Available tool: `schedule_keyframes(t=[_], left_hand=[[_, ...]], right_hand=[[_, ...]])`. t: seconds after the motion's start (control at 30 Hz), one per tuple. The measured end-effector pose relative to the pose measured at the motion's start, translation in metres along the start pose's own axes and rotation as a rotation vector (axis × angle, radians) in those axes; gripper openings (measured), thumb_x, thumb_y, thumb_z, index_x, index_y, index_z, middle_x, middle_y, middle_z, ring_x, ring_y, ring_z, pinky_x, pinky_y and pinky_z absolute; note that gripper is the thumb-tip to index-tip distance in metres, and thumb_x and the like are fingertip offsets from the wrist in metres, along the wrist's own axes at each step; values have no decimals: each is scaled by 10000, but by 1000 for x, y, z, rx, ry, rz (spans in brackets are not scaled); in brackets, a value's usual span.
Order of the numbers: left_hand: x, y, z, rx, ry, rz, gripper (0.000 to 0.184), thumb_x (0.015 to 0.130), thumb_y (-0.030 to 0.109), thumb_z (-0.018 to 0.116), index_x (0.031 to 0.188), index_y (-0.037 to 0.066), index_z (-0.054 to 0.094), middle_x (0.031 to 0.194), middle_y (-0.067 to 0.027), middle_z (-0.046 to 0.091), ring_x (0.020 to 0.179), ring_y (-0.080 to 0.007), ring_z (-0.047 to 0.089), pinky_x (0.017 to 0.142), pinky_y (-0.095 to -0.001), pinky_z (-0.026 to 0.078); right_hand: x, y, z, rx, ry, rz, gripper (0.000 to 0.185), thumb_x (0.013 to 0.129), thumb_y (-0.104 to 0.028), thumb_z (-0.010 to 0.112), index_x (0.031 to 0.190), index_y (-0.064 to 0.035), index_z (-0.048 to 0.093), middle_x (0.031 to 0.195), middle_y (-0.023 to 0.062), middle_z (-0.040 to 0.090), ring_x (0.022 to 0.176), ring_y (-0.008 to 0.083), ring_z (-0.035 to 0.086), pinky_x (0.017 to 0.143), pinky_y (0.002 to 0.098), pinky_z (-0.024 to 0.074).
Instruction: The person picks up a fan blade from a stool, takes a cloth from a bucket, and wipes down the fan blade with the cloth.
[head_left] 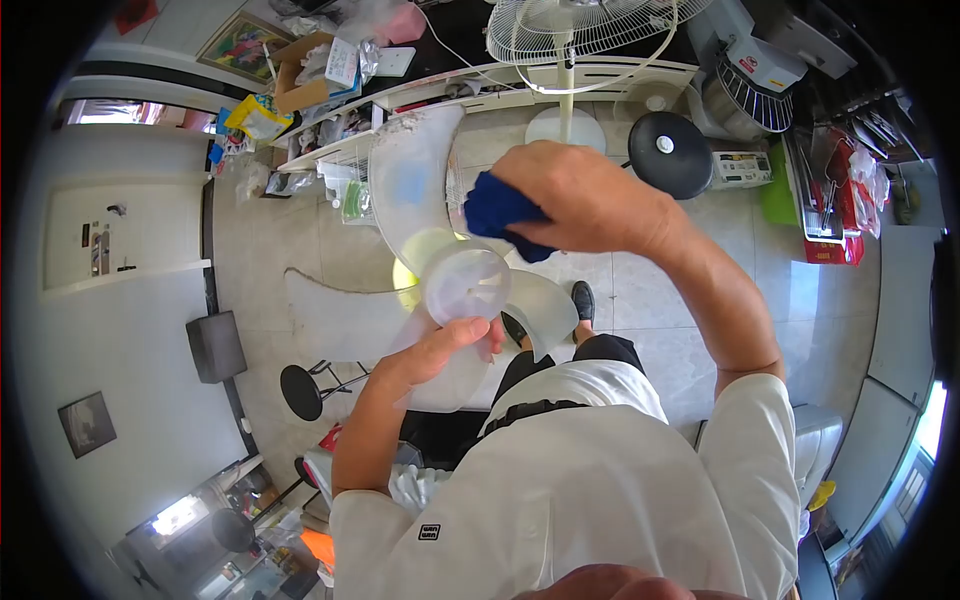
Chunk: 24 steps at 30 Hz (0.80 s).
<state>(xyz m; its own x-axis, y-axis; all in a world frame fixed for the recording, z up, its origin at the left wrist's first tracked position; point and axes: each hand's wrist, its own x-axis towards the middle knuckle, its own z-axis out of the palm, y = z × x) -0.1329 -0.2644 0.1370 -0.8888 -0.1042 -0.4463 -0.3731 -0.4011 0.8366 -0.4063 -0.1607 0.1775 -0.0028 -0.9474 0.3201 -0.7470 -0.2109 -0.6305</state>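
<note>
Over pale floor tiles (650,285), a translucent plastic fan rotor (465,285) is gripped by the left hand (437,350), its far blade (410,175) left of the bunched navy cloth (497,208) clenched by the right hand (580,190).

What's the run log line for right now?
left hand: holding fan blade assembly | right hand: gripping navy cloth | two blade edges: grimy

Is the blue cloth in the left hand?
No, the right hand grips the blue cloth, while the left hand holds the see-through fan blades.
</note>
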Motion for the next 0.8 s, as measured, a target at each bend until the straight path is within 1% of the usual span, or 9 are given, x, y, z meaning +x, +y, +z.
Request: schedule_keyframes(t=[0.1,0.17,0.43,0.53,0.6,0.63,0.7,0.73,0.8], left_hand=[[-3,5,3,20,3,-42,427,940,294,656,1248,12,571,946,-95,687,816,-209,684,697,-367,573],[-4,4,5,35,20,-87,408,936,286,654,1227,9,582,941,-93,687,816,-206,684,700,-366,573],[-9,3,-3,61,0,-100,383,931,299,662,1188,22,597,947,-90,679,850,-202,676,731,-369,564],[-16,-13,-21,1,21,-83,405,943,332,661,1199,28,587,959,-99,670,852,-212,667,732,-375,560],[-21,4,-21,-21,48,-24,396,947,329,662,1194,28,590,953,-92,669,857,-205,665,739,-371,554],[-25,8,-19,-56,79,29,387,950,325,664,1189,29,594,948,-85,667,861,-197,663,745,-367,549],[-22,4,-19,-72,87,39,396,952,333,658,1193,27,587,942,-91,667,853,-201,664,731,-370,552],[-18,3,-20,-83,83,49,405,954,341,653,1196,24,581,937,-97,666,845,-205,664,717,-373,555],[-12,6,-20,-97,91,82,438,967,386,637,1209,28,567,946,-110,663,837,-221,662,722,-384,552]], right_hand=[[-6,13,-6,72,-103,86,400,744,-112,788,1095,-17,620,1002,179,676,953,406,653,828,459,536],[-14,20,-6,108,-82,69,386,751,-115,781,1083,-6,619,976,187,674,923,417,654,809,450,538],[-45,49,-13,130,-75,365,364,768,-128,770,1079,14,644,941,221,701,860,393,692,770,401,553],[-67,66,-10,59,23,384,358,783,-134,765,1082,22,646,926,193,715,836,326,720,759,375,559],[-81,77,-10,204,144,588,341,846,-144,753,1122,21,638,914,130,722,827,223,718,755,345,567],[-81,76,-3,209,140,583,341,846,-144,753,1122,21,638,914,130,722,827,223,718,755,345,567],[-85,72,9,969,410,676,339,917,-157,723,1183,21,610,949,81,707,841,152,697,764,331,581],[-89,74,22,1248,495,606,352,961,-182,689,1227,22,581,994,78,699,857,164,704,796,339,593],[-90,60,34,1541,626,618,380,971,-210,676,1254,19,570,1029,100,694,909,189,710,846,342,592]])
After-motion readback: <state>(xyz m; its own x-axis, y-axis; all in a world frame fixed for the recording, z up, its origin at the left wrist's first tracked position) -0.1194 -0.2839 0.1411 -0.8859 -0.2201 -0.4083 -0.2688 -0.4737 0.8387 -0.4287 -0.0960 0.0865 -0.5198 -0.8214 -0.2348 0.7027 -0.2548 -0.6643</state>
